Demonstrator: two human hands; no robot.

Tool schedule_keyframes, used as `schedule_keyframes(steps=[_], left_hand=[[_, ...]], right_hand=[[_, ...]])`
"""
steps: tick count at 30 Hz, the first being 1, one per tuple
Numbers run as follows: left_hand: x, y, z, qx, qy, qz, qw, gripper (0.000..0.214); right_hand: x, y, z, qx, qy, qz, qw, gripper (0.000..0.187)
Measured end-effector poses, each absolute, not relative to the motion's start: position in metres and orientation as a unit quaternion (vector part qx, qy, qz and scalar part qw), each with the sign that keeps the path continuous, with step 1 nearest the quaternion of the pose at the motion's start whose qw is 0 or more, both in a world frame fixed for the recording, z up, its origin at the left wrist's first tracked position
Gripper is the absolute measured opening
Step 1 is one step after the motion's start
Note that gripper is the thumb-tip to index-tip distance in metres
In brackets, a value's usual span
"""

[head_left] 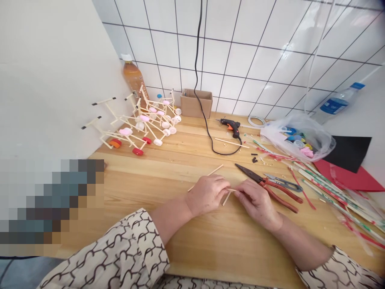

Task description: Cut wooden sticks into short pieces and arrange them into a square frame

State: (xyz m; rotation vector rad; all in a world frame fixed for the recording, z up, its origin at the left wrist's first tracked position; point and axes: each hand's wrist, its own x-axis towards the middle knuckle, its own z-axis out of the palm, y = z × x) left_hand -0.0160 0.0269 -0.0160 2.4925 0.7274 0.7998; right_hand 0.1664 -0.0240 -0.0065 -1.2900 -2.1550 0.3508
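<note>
My left hand (209, 194) and my right hand (255, 202) meet low over the wooden table (207, 249), fingertips pinched. Between them runs a short thin wooden stick (231, 190), with one end in each hand. Just below it a second stick piece (226, 198) slants down; whether it touches the held one I cannot tell. Partly covered by my left hand, a longer stick (217, 169) lies on the wood. Beside my right hand are long-nose pliers (266, 182) with red handles and small thread snips (284, 183).
Several stick frames (129, 132) with bottle-cap wheels stand back left, near an orange drink bottle (134, 78). A cardboard box (196, 105), a corded glue gun (231, 126) and a bag of caps (297, 138) line the back. Wrapped chopsticks (337, 188) and red card (355, 178) lie right.
</note>
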Motion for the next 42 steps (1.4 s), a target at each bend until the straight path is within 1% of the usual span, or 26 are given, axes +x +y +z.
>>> schedule_keyframes(steps=[4, 8, 10, 13, 17, 19, 26, 32, 42], left_hand=[[-0.017, 0.027, -0.015, 0.889, 0.26, 0.305, 0.222, 0.02], [-0.021, 0.032, -0.011, 0.878, 0.264, 0.324, 0.233, 0.018], [-0.024, 0.037, -0.009, 0.86, 0.298, 0.338, 0.239, 0.016], [-0.032, 0.051, -0.005, 0.818, 0.396, 0.343, 0.236, 0.013], [-0.043, 0.067, -0.003, 0.804, 0.508, 0.255, 0.175, 0.014], [-0.046, 0.072, -0.004, 0.804, 0.535, 0.213, 0.145, 0.014], [-0.045, 0.072, -0.005, 0.817, 0.538, 0.169, 0.122, 0.014], [-0.045, 0.073, -0.005, 0.816, 0.544, 0.146, 0.124, 0.012], [-0.05, 0.078, -0.009, 0.796, 0.551, 0.179, 0.174, 0.008]], right_hand=[[0.164, -0.023, -0.006, -0.49, -0.809, 0.126, 0.299, 0.019], [0.164, -0.021, -0.006, -0.498, -0.795, 0.154, 0.309, 0.017], [0.167, -0.019, -0.006, -0.506, -0.78, 0.167, 0.328, 0.014], [0.174, -0.016, -0.006, -0.531, -0.755, 0.166, 0.347, 0.012], [0.178, -0.014, -0.009, -0.562, -0.741, 0.176, 0.324, 0.014], [0.177, -0.014, -0.009, -0.563, -0.747, 0.179, 0.307, 0.014], [0.168, -0.02, -0.006, -0.517, -0.787, 0.152, 0.301, 0.008], [0.165, -0.024, -0.006, -0.461, -0.83, 0.145, 0.278, 0.012], [0.165, -0.023, -0.007, -0.453, -0.845, 0.147, 0.243, 0.013]])
